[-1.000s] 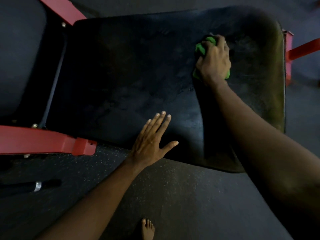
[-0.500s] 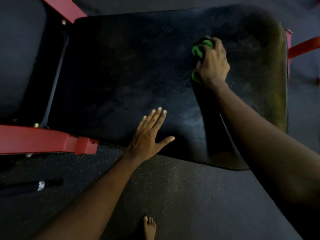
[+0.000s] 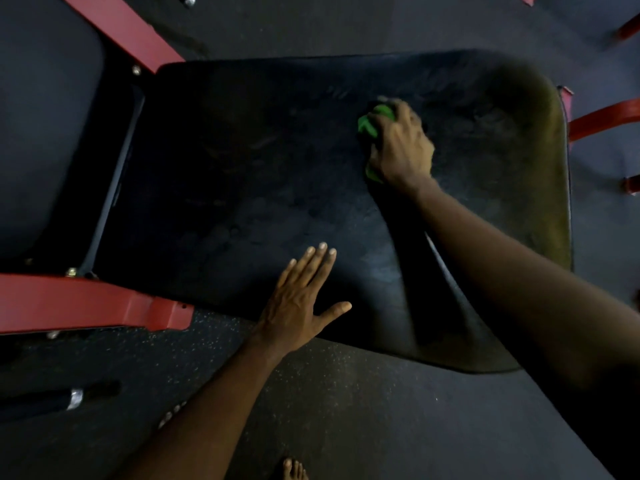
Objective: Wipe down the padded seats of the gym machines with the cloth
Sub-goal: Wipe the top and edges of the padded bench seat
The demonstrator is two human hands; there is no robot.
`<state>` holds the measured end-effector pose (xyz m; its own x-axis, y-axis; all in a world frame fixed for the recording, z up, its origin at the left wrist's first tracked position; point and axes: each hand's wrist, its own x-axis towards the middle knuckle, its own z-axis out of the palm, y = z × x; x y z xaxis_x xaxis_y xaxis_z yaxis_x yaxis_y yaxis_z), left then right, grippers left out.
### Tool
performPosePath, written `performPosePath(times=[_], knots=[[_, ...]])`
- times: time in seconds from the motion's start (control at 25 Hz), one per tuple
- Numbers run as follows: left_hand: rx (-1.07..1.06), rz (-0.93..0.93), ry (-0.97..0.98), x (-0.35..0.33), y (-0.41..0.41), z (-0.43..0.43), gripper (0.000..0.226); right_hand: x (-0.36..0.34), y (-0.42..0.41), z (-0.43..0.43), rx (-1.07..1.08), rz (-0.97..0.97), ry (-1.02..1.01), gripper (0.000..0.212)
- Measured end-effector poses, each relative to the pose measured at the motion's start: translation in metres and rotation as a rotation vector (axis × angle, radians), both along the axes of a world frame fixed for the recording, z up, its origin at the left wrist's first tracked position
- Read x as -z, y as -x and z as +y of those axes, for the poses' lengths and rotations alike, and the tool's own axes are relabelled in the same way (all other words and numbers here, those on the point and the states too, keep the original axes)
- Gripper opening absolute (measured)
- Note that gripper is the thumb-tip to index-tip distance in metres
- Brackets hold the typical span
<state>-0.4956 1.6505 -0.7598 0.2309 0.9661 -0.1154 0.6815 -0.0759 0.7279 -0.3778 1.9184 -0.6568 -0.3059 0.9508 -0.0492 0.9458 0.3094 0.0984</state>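
Bunching green cloth [image 3: 367, 126] under right-hand fingers [image 3: 407, 119], on seat [image 3: 242, 168]

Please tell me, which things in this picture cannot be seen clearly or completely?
Head view:
- green cloth: mostly hidden under the motion-blurred right hand; its size is unclear.
- padded seat: its near right part is covered by the right forearm; dim light hides any dirt.
- neighbouring pad: cut off by the left edge.
- bare foot: cut off by the bottom edge.
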Motion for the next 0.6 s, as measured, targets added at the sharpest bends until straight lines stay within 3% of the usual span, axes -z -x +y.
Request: performPosePath(times=[0.16, 0.4, 0.6], knots=[[0.009, -0.008, 0.011, 0.002, 0.0, 0.001, 0.089, -0.005, 0.013, 0.02, 0.215, 0.028, -0.035, 0.045], [-0.008, 0.022, -0.011, 0.003, 0.0, 0.0, 0.089, 0.014, 0.017, -0.075, -0.128, 0.043, 0.144, 0.047], [-0.038, -0.004, -0.009, -0.001, -0.003, 0.001, 0.087, -0.008, 0.003, -0.007, 0.041, 0.07, 0.082, 0.044]])
